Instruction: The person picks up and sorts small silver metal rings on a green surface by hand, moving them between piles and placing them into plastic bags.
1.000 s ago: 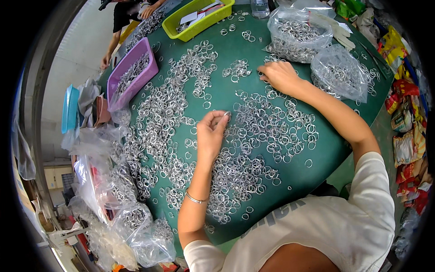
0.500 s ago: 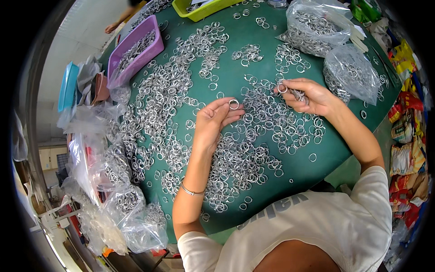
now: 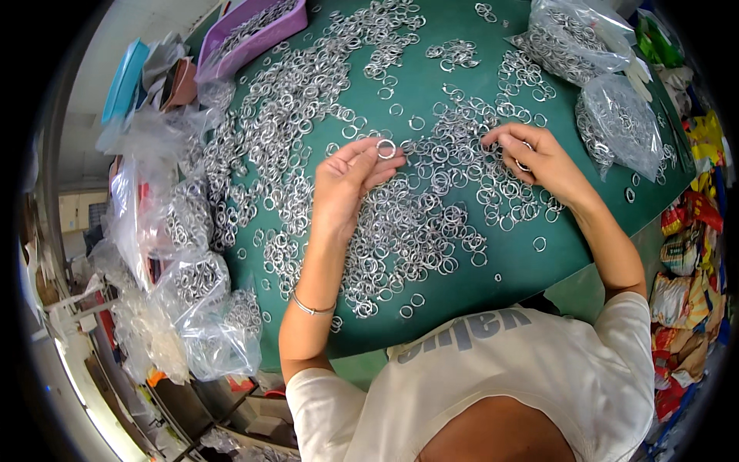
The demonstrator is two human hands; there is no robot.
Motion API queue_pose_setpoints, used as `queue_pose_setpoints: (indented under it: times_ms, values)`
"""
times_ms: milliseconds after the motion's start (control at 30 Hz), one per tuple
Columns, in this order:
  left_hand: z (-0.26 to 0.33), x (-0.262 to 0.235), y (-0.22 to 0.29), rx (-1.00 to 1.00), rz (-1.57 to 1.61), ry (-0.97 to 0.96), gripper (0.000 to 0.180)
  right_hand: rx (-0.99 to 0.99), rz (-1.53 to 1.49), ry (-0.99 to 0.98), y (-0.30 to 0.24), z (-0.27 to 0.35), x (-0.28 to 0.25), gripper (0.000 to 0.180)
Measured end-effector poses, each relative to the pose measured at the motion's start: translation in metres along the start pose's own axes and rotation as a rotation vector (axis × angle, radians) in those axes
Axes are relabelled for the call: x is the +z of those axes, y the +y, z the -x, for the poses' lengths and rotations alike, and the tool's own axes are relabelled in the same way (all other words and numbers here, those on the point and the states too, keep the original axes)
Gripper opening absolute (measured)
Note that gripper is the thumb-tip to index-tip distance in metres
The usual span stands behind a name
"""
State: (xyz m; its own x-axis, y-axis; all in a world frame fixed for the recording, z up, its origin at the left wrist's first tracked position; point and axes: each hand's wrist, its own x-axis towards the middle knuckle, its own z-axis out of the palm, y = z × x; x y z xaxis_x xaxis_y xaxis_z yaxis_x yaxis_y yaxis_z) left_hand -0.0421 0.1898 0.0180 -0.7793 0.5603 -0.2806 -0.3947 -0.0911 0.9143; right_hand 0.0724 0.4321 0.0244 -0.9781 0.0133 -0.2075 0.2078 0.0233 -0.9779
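A silver metal ring (image 3: 386, 149) is pinched between the thumb and fingers of my left hand (image 3: 344, 179), held above the table with its open circle showing. My right hand (image 3: 548, 163) is closed, its thumb and index finger pressed together over the loose rings, and part of a metal ring (image 3: 524, 164) shows among its curled fingers. Whether more rings lie in that palm is hidden. Beneath and between both hands spreads a large heap of similar silver rings (image 3: 416, 231), many with a small knob on the edge.
A green table (image 3: 516, 269) carries more ring piles (image 3: 292, 100). At the far left stands a purple basket (image 3: 254, 46) of metal parts. Clear bags of rings (image 3: 620, 123) sit at the far right, and others (image 3: 192, 285) along the left edge.
My hands have moved apart, and the ring seen at my right fingertips no longer shows there. My left hand still holds its ring. The table has shifted upward in the view.
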Motion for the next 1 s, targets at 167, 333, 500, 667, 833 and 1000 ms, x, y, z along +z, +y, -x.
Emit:
queue_pose_setpoints:
  times_ms: [167, 333, 500, 667, 833, 1000]
  values:
    - [0.031, 0.002, -0.005, -0.024, 0.070, -0.001, 0.023, 0.390, -0.765, -0.253, -0.004, 0.011, 0.027, 0.043]
    - [0.057, -0.003, -0.021, -0.092, 0.173, 0.043, 0.026, 0.526, -0.927, -0.230, 0.002, 0.020, 0.051, 0.042]
    - [0.072, -0.006, -0.029, -0.068, 0.144, 0.066, 0.024, 0.424, -0.813, -0.308, 0.019, 0.029, 0.039, 0.031]
    - [0.059, -0.005, -0.037, -0.018, -0.012, 0.007, 0.016, -0.070, 0.214, -0.085, 0.016, 0.023, 0.028, 0.019]
    - [0.015, 0.036, -0.034, 0.446, -0.835, 0.076, 0.019, -0.312, 0.556, 0.142, 0.015, -0.003, 0.022, 0.018]
    - [-0.021, 0.047, -0.049, 0.574, -1.209, 0.004, 0.027, -0.117, 0.106, 0.175, 0.011, -0.006, 0.027, 0.018]
